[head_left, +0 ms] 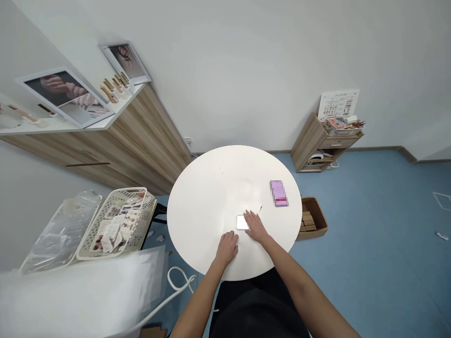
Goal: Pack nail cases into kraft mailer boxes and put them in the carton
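On the round white table (197, 202) lies a small flat white rectangle with rounded corners and a thin grey rim (241, 222); its kind cannot be made out. My right hand (256, 226) rests at its right edge, fingers stretched out and partly covering that side. Just below and left of it, my left hand (227, 247) lies palm down on the tabletop, its fingers extended and holding nothing. Beyond my right hand is a tiny dark sliver (260, 209). Farther right on the table sits a blurred-out purple rectangular item (279, 193).
Left stand a wooden cabinet (148, 136) and white plastic baskets (141, 230) holding cards and papers. A white hose (169, 296) curls at lower left. A cardboard box (319, 220) with small brown boxes is beside the table's right edge; a low wooden shelf unit (310, 141) stands behind.
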The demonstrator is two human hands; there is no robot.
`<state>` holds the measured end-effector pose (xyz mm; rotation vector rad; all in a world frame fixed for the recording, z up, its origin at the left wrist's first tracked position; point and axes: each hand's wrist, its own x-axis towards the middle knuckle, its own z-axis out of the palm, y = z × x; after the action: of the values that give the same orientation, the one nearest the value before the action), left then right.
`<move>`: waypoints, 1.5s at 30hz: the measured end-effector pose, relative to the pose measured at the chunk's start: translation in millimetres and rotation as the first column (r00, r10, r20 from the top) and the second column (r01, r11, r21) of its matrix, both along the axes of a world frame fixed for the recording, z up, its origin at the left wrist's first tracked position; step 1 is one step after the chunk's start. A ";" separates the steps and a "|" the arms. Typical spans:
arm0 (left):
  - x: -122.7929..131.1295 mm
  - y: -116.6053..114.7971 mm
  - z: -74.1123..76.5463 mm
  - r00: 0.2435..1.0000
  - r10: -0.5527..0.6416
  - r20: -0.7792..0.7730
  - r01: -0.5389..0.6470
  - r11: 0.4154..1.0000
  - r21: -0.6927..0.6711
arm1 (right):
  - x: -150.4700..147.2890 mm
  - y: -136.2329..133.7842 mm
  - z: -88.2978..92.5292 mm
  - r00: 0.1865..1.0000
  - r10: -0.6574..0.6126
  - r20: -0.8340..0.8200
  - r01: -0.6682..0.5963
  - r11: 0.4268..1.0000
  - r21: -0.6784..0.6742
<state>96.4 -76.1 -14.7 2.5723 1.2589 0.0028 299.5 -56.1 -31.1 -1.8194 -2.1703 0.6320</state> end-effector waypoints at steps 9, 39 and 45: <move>7.6 13.7 -4.0 0.991 -0.131 -0.025 0.133 0.990 0.057 | 8.0 -71.9 10.4 0.998 -0.003 0.059 -0.002 0.996 0.093; 23.3 -8.3 -13.7 0.993 -0.080 0.084 0.075 0.996 0.055 | 20.7 -0.8 18.1 0.912 -0.397 0.103 0.409 0.862 -0.299; 18.2 5.3 -17.6 0.996 -0.040 0.077 0.038 0.999 0.024 | 20.5 -10.2 24.7 0.965 -0.193 0.175 0.179 0.980 0.091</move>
<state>114.6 -70.8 -32.3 2.5887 1.1876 0.1087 319.9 -66.3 -6.4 -2.0825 -2.0653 0.3503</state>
